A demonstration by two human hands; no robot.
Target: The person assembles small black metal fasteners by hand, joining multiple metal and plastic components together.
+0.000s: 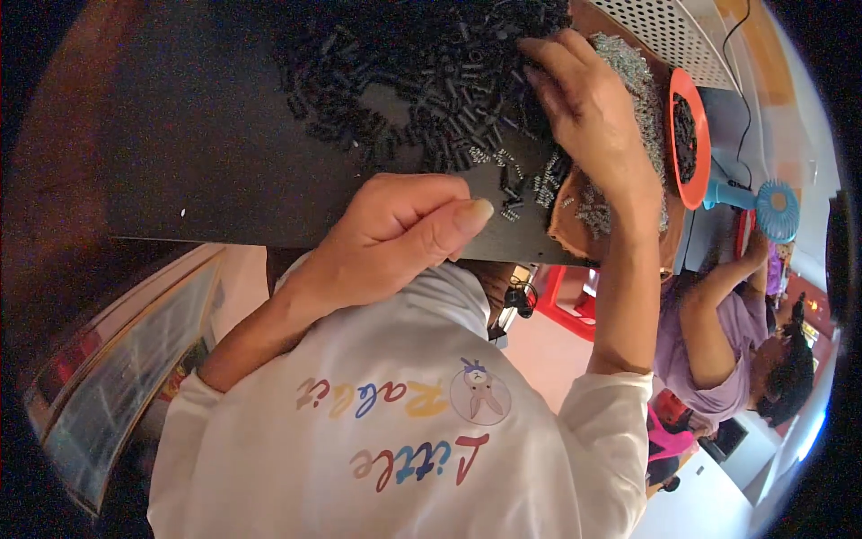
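My left hand [400,229] is curled into a fist near the front edge of the dark table, thumb laid over the fingers. Whatever it may hold is hidden inside. Farther off to the right, my right hand [588,112] reaches over the right side of a heap of small black tube-shaped parts [449,99]. Its fingers are bent and somewhat apart, the tips at the heap, with nothing visible between them. Beneath and beside that hand spreads a pile of small silvery metal springs [633,72] on a brown cloth [567,220]. A few loose springs [494,157] lie among the nearest black parts.
An orange-red bowl [703,171] holding dark small pieces stands right of the springs. Near it are a blue handheld fan [777,208] and a perforated white panel [660,31]. Another person in a purple shirt [718,332] sits at the right. A red plastic stool [561,305] stands below.
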